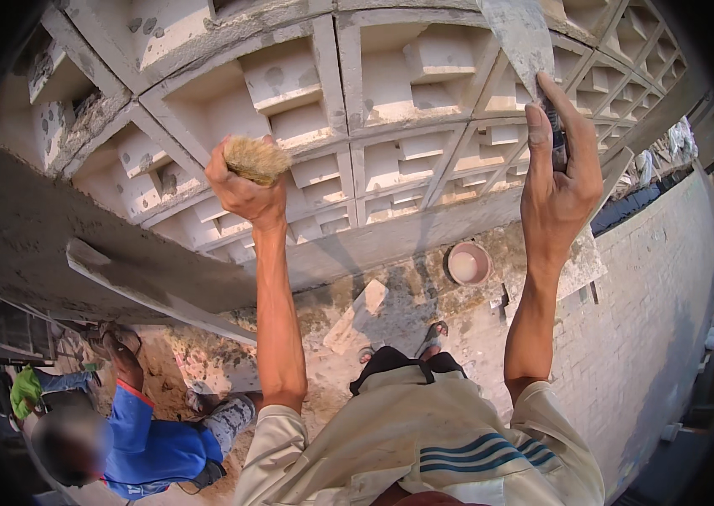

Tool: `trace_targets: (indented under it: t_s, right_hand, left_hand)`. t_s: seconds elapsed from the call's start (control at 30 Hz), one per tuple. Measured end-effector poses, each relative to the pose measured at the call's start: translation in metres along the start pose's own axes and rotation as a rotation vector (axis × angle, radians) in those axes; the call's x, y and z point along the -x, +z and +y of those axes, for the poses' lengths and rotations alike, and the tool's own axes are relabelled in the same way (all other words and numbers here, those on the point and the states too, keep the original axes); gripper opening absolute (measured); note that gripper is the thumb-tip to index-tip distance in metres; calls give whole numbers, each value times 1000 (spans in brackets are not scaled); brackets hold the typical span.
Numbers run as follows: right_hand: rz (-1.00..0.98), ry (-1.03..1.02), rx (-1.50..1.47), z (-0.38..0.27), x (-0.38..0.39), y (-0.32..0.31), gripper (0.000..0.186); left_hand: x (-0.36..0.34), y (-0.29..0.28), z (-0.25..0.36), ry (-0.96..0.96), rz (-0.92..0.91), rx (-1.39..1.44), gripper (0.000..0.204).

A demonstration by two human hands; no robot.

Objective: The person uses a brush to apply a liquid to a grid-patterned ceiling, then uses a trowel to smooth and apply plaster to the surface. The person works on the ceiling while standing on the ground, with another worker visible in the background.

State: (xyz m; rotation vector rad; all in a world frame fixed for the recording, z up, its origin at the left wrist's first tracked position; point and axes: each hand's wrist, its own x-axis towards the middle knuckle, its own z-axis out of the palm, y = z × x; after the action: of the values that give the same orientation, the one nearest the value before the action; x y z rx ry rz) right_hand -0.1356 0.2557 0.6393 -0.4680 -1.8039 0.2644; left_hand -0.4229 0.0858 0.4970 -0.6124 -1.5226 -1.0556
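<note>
My left hand point(249, 190) grips a pale yellow, bristly pad point(258, 160), perhaps a brush head, raised against a wall of pale concrete breeze blocks point(386, 88) with recessed square cells and grey cement spots. My right hand point(561, 181), higher on the right, is closed round the dark handle of a flat metal trowel point(521, 34), its blade smeared pale grey and held at the blockwork.
A pinkish bucket point(469, 263) sits at the wall's foot near my feet. A plank point(158, 291) leans along the grey rendered wall at left. A co-worker in blue point(154, 447) works at lower left; another person in green point(28, 388) is behind. A paved path point(652, 320) runs right.
</note>
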Motion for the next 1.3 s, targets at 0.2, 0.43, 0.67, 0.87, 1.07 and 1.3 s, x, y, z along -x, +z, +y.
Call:
trace_targets:
  t_s: [0.2, 0.43, 0.67, 0.87, 1.07, 1.3]
  right_hand:
    - [121, 2, -119, 12, 27, 86, 35]
    - [-115, 5, -158, -31, 83, 81, 41]
    - [102, -29, -186, -30, 84, 140, 37]
    - [175, 38, -225, -39, 82, 161, 33]
    - [162, 53, -196, -47, 74, 165, 32]
    - [269, 21, -281, -37, 79, 177, 40]
  left_hand:
    - [-2, -2, -2, 15, -8, -18, 72]
    - [1, -3, -6, 27, -19, -45, 73]
    - [0, 0, -1, -7, -9, -21, 72]
    - [0, -3, -8, 16, -31, -1, 70]
    - [-1, -2, -9, 33, -16, 7, 71]
    - [3, -1, -11, 42, -10, -11, 70]
